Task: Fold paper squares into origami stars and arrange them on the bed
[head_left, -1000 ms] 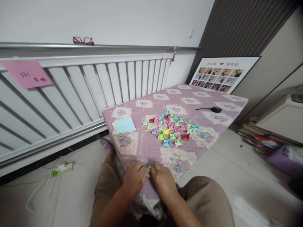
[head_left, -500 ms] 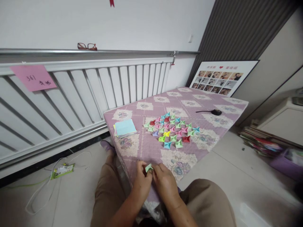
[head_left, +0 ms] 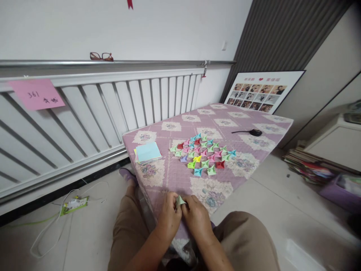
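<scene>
A small pale green folded paper [head_left: 180, 201] is pinched between my two hands at the near end of the table. My left hand [head_left: 170, 210] grips it from the left, fingers curled. From the right, my right hand [head_left: 195, 213] holds it too, its fingers bent close to the paper. Ahead, several small folded paper pieces [head_left: 205, 163] in green, pink, red, blue, yellow and purple stand in slanting rows. Left of them lies a stack of square paper sheets [head_left: 147, 152], light blue on top.
The table [head_left: 176, 180] has a purple flowered cloth. A black object with a thin handle [head_left: 255, 132] lies on its right part. A photo board [head_left: 265, 90] stands behind; a white radiator [head_left: 126, 101] runs along the left. A power strip [head_left: 75, 205] is on the floor.
The green paper has been turned between my fingers, and a pointed peak now faces up. Both hands stay closed on it. The view has shifted slightly.
</scene>
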The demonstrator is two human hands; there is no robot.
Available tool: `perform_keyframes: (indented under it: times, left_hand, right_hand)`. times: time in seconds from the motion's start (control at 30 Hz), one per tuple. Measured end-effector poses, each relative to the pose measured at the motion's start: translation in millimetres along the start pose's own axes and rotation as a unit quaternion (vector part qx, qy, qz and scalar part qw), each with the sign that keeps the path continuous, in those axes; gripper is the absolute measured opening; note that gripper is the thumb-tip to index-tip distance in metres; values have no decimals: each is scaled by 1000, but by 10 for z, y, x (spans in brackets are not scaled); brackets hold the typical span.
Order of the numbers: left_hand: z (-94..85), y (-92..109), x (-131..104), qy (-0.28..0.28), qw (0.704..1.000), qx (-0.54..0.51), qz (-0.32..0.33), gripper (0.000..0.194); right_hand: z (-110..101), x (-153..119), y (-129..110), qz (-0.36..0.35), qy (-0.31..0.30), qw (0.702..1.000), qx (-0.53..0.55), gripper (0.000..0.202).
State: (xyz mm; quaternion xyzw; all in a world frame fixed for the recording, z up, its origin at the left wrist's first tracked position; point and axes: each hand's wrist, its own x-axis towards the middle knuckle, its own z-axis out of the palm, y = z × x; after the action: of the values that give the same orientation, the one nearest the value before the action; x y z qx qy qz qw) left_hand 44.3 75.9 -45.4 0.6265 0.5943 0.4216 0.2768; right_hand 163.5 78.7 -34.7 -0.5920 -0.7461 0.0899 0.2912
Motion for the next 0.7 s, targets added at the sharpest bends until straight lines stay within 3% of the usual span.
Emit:
perform_keyframes:
  times: [0.33,0.7]
  left_hand:
    - [-47,-173,-32,-87,989,115,34,32]
    - [-222,-132,-98,-165,946,264,86,32]
  right_hand:
    - [104,-98,100,-17,-15,998,-62,15]
    - [220,-200,263,-103,-16,990,-92,13]
